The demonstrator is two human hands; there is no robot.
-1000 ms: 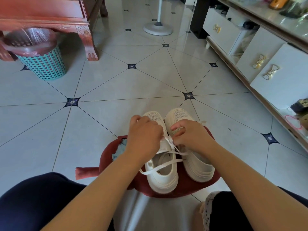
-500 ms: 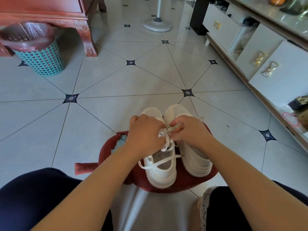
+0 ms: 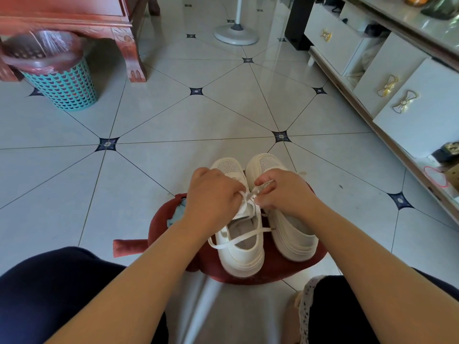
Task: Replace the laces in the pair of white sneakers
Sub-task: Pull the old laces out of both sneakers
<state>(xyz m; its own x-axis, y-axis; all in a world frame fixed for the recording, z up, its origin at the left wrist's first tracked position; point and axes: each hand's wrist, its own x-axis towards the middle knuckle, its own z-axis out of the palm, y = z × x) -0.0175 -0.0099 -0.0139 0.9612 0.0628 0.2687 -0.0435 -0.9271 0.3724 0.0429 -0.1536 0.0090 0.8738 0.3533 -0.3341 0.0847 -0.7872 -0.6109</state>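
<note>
Two white sneakers stand side by side on a dark red round cushion (image 3: 285, 274), toes pointing away from me. The left sneaker (image 3: 242, 254) has a white lace (image 3: 239, 240); one loop of it trails across the shoe's opening. My left hand (image 3: 213, 192) and my right hand (image 3: 285, 192) meet above the left sneaker's tongue, and both pinch parts of the lace between fingers and thumb. The right sneaker (image 3: 293, 238) lies partly under my right hand; its lacing is hidden.
A teal mesh bin (image 3: 63, 88) with a pink liner stands at the far left beside a red wooden cabinet leg (image 3: 131, 58). A fan base (image 3: 236, 33) is further back. White drawers (image 3: 407, 100) line the right side. My knees frame the cushion.
Both hands have stayed on the lace above the left sneaker, working it closer together; the loose loop over the shoe's opening has shortened slightly. The camera has tilted a little.
</note>
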